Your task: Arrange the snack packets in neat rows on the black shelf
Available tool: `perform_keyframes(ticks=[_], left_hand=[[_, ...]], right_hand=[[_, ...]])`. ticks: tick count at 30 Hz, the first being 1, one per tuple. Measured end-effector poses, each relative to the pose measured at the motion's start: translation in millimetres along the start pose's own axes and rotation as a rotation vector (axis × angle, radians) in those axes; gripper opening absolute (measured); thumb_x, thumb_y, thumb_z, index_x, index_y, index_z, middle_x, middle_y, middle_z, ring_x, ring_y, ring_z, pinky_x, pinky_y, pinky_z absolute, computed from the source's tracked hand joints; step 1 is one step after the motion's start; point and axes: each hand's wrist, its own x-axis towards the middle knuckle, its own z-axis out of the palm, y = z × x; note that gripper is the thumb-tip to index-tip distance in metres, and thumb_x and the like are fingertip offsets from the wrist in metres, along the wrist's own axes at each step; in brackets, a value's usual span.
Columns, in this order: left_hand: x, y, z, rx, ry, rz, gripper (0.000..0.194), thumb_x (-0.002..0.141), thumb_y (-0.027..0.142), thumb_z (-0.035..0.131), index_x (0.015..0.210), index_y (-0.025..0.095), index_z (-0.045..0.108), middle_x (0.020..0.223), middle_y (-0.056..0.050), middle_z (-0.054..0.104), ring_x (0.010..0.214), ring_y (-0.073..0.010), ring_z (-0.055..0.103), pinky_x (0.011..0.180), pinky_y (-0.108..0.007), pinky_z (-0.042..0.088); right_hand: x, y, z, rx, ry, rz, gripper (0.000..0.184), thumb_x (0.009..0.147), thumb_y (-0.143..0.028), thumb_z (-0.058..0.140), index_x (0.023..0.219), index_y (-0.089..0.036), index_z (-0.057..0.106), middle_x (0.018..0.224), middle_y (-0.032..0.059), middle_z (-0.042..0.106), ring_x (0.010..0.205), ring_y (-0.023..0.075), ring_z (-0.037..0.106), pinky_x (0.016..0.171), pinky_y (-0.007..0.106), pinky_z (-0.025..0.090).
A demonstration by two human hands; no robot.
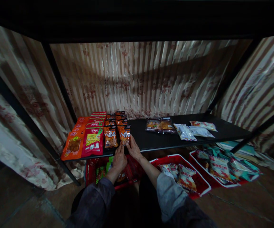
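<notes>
My left hand [120, 161] reaches the shelf's front edge, its outstretched fingertips at the lower edge of an orange-and-black snack packet [124, 135]. Along that packet's right side lies my right hand [134, 148], fingers extended and touching it. Neither hand is wrapped around anything. A similar black-and-orange packet [110, 138] lies just left, and both front packets head columns of overlapping packets running back. Further left are a column of pink-red packets [93, 139] with green and yellow print and a column of orange packets [73, 144].
The black shelf [148, 142] also carries brown snack packets [159, 125] and several white packets [186, 131]. Beneath it stand red baskets [204, 183] of snack bags. Black frame posts [58, 80] and a striped curtain [137, 79] enclose the shelf.
</notes>
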Motion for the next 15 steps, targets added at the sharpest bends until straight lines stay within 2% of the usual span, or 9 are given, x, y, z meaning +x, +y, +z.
perform_keyframes(ticks=[4, 8, 11, 15], left_hand=[[-1, -2, 1.2, 0.044, -0.001, 0.017, 0.062, 0.076, 0.007, 0.039, 0.138, 0.003, 0.039, 0.146, -0.017, 0.036, 0.137, -0.0242, 0.030, 0.114, -0.036, 0.025], [-4, -1, 5.3, 0.116, 0.024, -0.002, 0.062, 0.075, 0.005, 0.040, 0.137, 0.002, 0.039, 0.147, -0.018, 0.033, 0.137, -0.0245, 0.030, 0.113, -0.035, 0.027], [-7, 1, 7.4, 0.123, 0.060, 0.006, 0.056, 0.077, 0.007, 0.040, 0.133, 0.005, 0.044, 0.147, -0.017, 0.033, 0.137, -0.0238, 0.030, 0.112, -0.035, 0.029], [-10, -2, 6.0, 0.094, 0.052, 0.075, 0.046, 0.084, 0.017, 0.040, 0.127, 0.006, 0.051, 0.144, -0.018, 0.038, 0.135, -0.0231, 0.034, 0.111, -0.035, 0.030]], right_hand=[[-1, 4, 2, -0.043, -0.007, 0.006, 0.070, 0.089, -0.049, 0.037, 0.147, -0.015, 0.018, 0.150, 0.0146, 0.027, 0.141, 0.0237, 0.018, 0.112, 0.046, 0.024], [-7, 0, 5, -0.109, 0.144, -0.015, 0.068, 0.089, -0.046, 0.037, 0.146, -0.012, 0.021, 0.151, 0.0166, 0.024, 0.142, 0.0263, 0.015, 0.111, 0.050, 0.024], [-20, -7, 10, -0.147, 0.234, -0.119, 0.064, 0.090, -0.041, 0.036, 0.145, -0.013, 0.024, 0.152, 0.0153, 0.022, 0.141, 0.0263, 0.016, 0.111, 0.050, 0.024], [-40, -21, 17, -0.145, 0.190, -0.258, 0.054, 0.092, -0.034, 0.033, 0.143, -0.017, 0.030, 0.150, 0.0106, 0.029, 0.140, 0.0229, 0.023, 0.112, 0.047, 0.027]])
